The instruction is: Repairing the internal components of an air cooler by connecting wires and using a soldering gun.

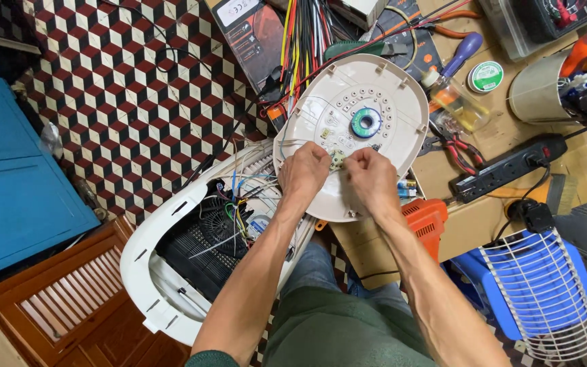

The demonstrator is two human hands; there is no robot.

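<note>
Even, soft light falls from above, bright enough to show colours clearly. Shadows are faint and short, lying just under the left hand (pixel 305 170) and right hand (pixel 368 178). The pale plastic cover (pixel 375 88) beneath them shines mildly without harsh glare. Focus is sharp around the fingers; the edges bow outward from wide-lens distortion.

Two bare forearms, lean and sinewy, sleeves absent up to the elbows. Left hand (pixel 305 171) and right hand (pixel 371 178) ungloved, no rings or watch visible. Dark green cloth garment (pixel 334 333) over the lap, blue denim (pixel 310 261) beneath.
</note>
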